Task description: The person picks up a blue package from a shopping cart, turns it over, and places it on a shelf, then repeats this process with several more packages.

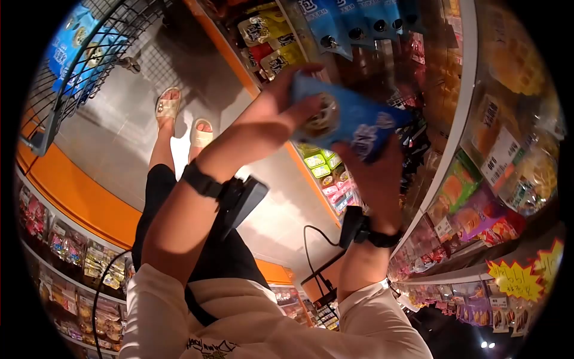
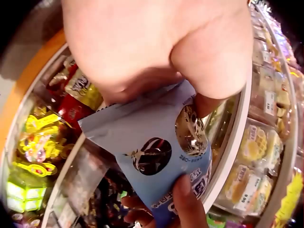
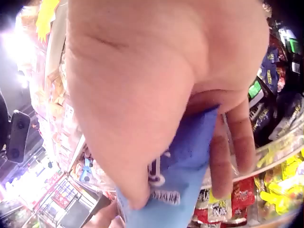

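Between the person's two hands, out over the shelf bins, a blue bag (image 1: 356,116) hangs tilted, clear of anything below it. The left grip (image 1: 280,107) pinches one end, thumb over the printed front; the right grip (image 1: 376,179) holds the opposite end, its thumb pressed on the front face and its fingers round the far side. Both are closed only as far as the bag's thickness.

It looks like a film pouch, pillowy in the middle and flattening to a pointed corner. I judge it light enough for one hand and soft, so it should bend and dent under the thumbs rather than keep its shape. The smooth film may slide under a loose hold. What lies inside cannot be told; if brittle, a hard squeeze on the middle could crush it. The flat end edge seems the safest place to pinch, or a broad, gentle hold across both ends, as now.

Another blue packet (image 1: 63,48) lies in the wire basket (image 1: 45,134).
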A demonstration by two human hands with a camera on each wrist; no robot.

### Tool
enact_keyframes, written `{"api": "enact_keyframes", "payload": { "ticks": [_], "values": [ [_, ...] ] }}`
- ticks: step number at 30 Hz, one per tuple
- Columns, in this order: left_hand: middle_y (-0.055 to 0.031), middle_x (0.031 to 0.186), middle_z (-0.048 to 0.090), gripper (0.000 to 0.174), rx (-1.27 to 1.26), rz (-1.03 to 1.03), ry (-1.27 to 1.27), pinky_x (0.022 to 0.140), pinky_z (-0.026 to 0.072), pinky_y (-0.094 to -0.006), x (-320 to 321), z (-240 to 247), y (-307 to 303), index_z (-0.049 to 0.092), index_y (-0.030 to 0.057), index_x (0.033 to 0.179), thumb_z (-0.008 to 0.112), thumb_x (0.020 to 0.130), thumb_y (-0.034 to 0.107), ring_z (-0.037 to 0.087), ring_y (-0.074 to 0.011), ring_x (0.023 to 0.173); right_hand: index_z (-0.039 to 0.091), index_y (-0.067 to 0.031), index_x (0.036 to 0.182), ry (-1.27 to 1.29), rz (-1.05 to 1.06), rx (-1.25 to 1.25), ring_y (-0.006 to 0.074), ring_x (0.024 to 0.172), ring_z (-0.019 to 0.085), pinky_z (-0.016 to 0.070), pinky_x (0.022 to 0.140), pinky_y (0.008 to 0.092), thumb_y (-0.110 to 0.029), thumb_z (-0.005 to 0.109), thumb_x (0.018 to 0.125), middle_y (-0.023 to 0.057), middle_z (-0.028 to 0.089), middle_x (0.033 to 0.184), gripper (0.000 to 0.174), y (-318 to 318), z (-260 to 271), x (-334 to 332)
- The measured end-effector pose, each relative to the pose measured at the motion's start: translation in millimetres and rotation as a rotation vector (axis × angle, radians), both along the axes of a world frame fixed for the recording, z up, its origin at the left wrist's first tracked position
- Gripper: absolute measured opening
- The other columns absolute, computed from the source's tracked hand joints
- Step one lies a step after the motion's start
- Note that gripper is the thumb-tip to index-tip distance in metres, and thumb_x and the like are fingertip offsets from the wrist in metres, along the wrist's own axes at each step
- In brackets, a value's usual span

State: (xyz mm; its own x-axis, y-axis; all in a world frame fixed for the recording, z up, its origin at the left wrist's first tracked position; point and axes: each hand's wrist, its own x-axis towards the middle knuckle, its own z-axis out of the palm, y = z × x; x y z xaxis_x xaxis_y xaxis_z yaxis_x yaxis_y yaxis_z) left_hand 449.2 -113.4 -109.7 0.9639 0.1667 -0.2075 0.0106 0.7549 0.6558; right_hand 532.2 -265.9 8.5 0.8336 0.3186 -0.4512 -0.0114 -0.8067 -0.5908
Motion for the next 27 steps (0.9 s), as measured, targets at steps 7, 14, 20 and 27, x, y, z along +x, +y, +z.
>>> {"api": "enact_keyframes", "payload": {
  "ticks": [7,14,20,27],
  "values": [
    [-0.0095,0.133,0.056,0.044,0.116,0.012,-0.147,0.104,0.0424,-0.0313,39,-4,10,0.042,0.0020,0.143,0.055,0.101,0.011,0.054,-0.0183,0.123,0.050,0.0036,0.126,-0.673,-0.057,-0.015,0.0230,0.100,0.063,0.0516,0.090,0.0373,-0.026,0.083,0.080,0.0141,0.064,0.115,0.064,-31,-33,73],
    [-0.0132,0.130,0.058,0.038,0.096,-0.139,0.007,0.101,0.0451,-0.0349,-43,-24,19,0.044,-0.0013,0.140,0.047,0.103,0.008,0.057,-0.0223,0.121,0.048,0.0027,0.132,-0.987,0.098,-0.381,0.0342,0.111,0.063,0.0503,0.094,0.0385,-0.035,0.076,0.084,0.0224,0.061,0.126,0.067,-26,-45,151],
    [-0.0128,0.127,0.058,0.035,0.054,-0.177,0.037,0.103,0.0438,-0.0330,-79,-32,31,0.043,-0.0032,0.137,0.047,0.102,0.002,0.056,-0.0201,0.120,0.055,-0.0041,0.130,-0.805,-0.044,-0.723,0.0387,0.112,0.062,0.0516,0.091,0.0425,-0.049,0.071,0.082,0.0200,0.064,0.123,0.068,15,-45,193],
    [-0.0121,0.125,0.058,0.028,0.100,-0.238,0.112,0.101,0.0445,-0.0340,-76,-23,52,0.048,-0.0027,0.130,0.046,0.103,0.005,0.058,-0.0195,0.116,0.057,-0.0051,0.124,-0.946,0.412,-1.056,0.0353,0.103,0.065,0.0555,0.080,0.0460,-0.041,0.073,0.082,0.0207,0.065,0.112,0.057,27,-53,227]
  ]
}}
